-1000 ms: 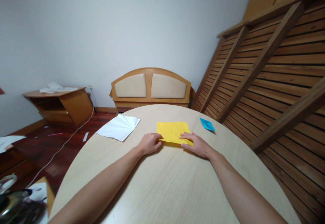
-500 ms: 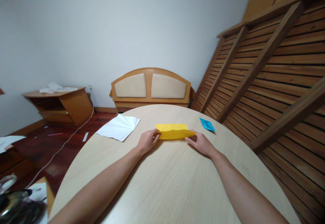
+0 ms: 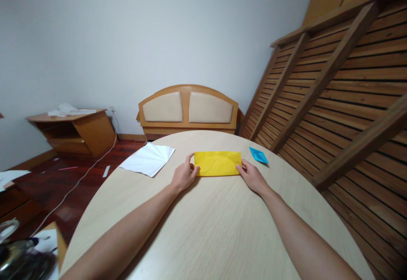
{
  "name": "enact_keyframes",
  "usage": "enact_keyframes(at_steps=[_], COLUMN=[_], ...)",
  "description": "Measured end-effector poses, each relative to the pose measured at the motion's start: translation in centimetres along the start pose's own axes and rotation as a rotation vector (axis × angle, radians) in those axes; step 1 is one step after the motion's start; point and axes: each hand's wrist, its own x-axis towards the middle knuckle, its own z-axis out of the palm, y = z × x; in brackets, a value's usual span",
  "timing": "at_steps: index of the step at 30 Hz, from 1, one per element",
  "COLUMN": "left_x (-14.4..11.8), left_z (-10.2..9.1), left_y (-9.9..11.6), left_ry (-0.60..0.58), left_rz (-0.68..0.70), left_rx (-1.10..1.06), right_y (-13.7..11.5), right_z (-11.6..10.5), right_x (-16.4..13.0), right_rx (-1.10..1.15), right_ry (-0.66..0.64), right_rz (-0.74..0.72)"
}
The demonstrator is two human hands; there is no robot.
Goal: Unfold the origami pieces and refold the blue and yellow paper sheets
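Note:
A yellow paper sheet (image 3: 218, 163) lies folded in half on the round light-wood table (image 3: 222, 229), forming a wide rectangle. My left hand (image 3: 183, 175) pinches its left edge, thumb and forefinger around the corner. At the opposite side my right hand (image 3: 252, 176) holds the right edge with its fingertips. Both forearms stretch across the tabletop toward the paper.
A creased white paper (image 3: 148, 159) lies left of the yellow sheet. A small blue folded paper (image 3: 258, 155) sits to its right. Beyond the table stand a wooden headboard (image 3: 188, 111) and a side cabinet (image 3: 73, 129). A slatted wooden frame (image 3: 333, 93) leans at right.
The near edge of the yellow sheet was lifted and folded over to the far edge. Both hands moved outward to the ends of the folded sheet.

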Motion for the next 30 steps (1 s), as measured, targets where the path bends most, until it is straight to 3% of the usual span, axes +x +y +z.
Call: enact_keyframes(at_steps=[8,14,18,23,27,30], left_x=[-0.1,-0.6,-0.8,-0.7,-0.7,-0.7], left_z=[-0.5,-0.3,0.7,1.1,0.8,0.6], left_y=[0.7,1.4,1.5,1.5,1.9,2.1], left_ry=[-0.040,0.060,-0.085,-0.241,-0.278,-0.296], left_rz=[-0.004,0.241,0.400,0.469,0.489,0.517], left_rx=[0.108,0.203,0.133,0.111,0.129,0.111], right_y=[-0.7,-1.3,-1.7,-4.5,-7.3,-7.9], right_z=[0.1,0.5,0.4,1.5,4.3,6.2], right_x=[-0.2,-0.4,-0.4,-0.3,-0.9,-1.4], right_rx=[-0.178,-0.220,-0.341,-0.554,-0.550,-0.530], right_ry=[0.029,-0.014,-0.008,0.107,0.013,-0.113], right_rz=[0.022,0.001,-0.019,-0.216,-0.338,-0.323])
